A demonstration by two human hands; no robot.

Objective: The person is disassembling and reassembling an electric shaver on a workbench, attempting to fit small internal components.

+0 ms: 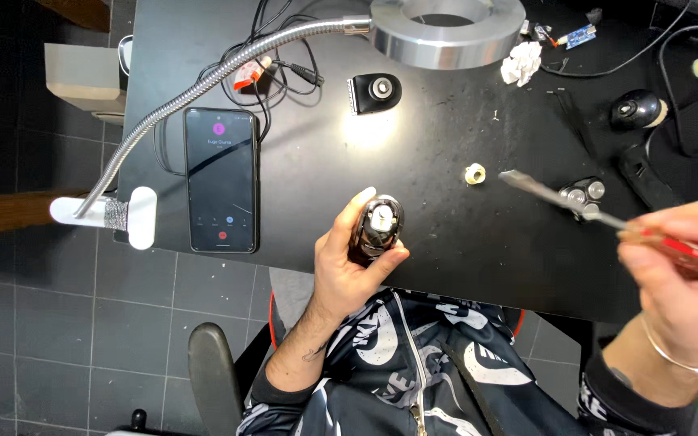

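From up here I see my left hand [349, 262] wrapped around a small dark shaver body [377, 230], held upright at the near edge of the black tabletop [446, 242] with its opened top turned up toward me, so the pale inner part is exposed to the light. My right hand [680, 274] is closed on the red handle of a screwdriver [591, 211], whose shaft slants out over the right side of the tabletop, its tip well apart from the shaver body. A ring lamp [446, 28] on a flexible neck hangs over the far edge, throwing a bright patch just below a detached black shaver head [375, 91]. A small cream ring [474, 173] lies alone mid-table, and a round-cutter foil piece [582, 194] sits beneath the screwdriver's shaft. A phone [220, 179] with a lit screen lies toward the left edge, within easy glance.
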